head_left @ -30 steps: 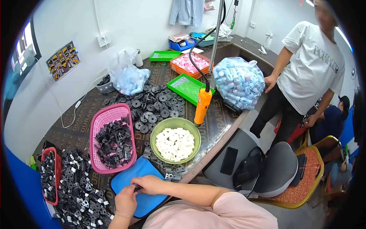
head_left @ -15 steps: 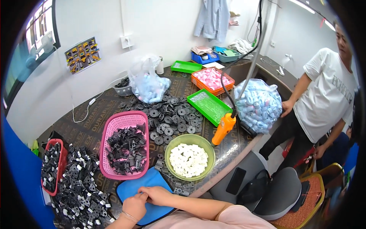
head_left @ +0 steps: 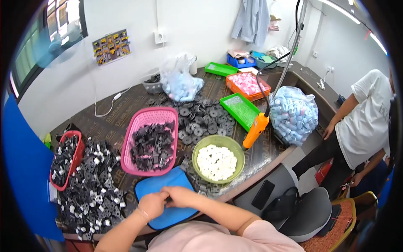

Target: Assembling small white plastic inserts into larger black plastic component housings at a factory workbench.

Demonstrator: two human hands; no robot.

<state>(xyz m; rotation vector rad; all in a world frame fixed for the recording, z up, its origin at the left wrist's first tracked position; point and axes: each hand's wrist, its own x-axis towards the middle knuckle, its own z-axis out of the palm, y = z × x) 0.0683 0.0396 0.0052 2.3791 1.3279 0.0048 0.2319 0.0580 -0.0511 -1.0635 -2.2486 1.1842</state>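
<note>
My left hand (head_left: 152, 205) and my right hand (head_left: 180, 196) meet above a blue mat (head_left: 174, 179), fingers closed and pressed together. Whatever they pinch is hidden by the fingers. Just beyond the mat stands a pink basket (head_left: 129, 143) of black plastic parts (head_left: 153, 147). To its right, a yellow-green basket (head_left: 240, 161) holds small white pieces (head_left: 217, 163). Some dark grey parts (head_left: 208, 188) lie between that basket and the mat. An orange electric screwdriver (head_left: 256, 130) hangs, tip down, beside the yellow-green basket's right rim.
Left of the mat spreads a heap of black-and-white parts (head_left: 94, 195) beside a red basket (head_left: 79, 155). Black discs (head_left: 205, 119), green trays (head_left: 239, 110) and a bag of light-blue parts (head_left: 294, 115) lie farther off. A person (head_left: 363, 122) stands at right, behind a grey chair (head_left: 308, 212).
My view has swung, so the table sits farther right and higher. Both my hands stay together over the mat. The other person's hand has come away from the bag of light-blue parts.
</note>
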